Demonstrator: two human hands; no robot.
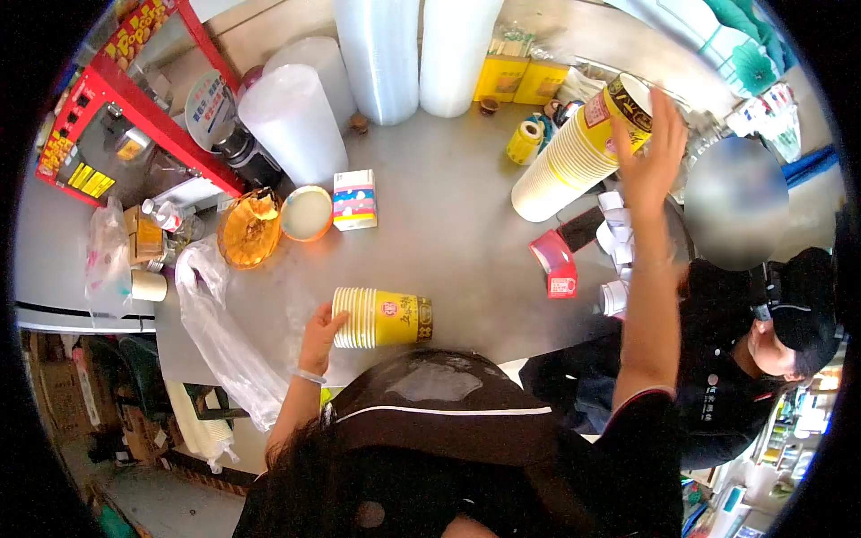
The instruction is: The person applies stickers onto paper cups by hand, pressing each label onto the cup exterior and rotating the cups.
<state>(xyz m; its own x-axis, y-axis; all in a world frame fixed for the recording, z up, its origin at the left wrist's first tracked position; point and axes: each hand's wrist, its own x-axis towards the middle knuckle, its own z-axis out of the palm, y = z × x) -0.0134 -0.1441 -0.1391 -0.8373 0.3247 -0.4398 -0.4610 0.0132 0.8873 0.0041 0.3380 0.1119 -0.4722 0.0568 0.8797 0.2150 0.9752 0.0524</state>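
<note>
On its side over the counter lies a short stack of yellow paper cups (387, 316). My left hand (320, 339) is closed around its rim end, with a band on the wrist. A much taller stack of the same paper cups (574, 154) stands upside down at the right, its rims at the bottom. At its upper end is my right hand (649, 161), with the thumb in front of the top cup and the long fingers along its right side. How firmly it presses does not show. Below this stack are a dark phone (581, 228) and a red packet (554, 265).
Left of centre stand a small box (355, 199), a white-lidded bowl (307, 213) and an orange basket (249, 231). A plastic bag (224, 332) hangs over the counter edge. Behind are tall stacks of clear cups (380, 54). Another person (717, 386) is at the right.
</note>
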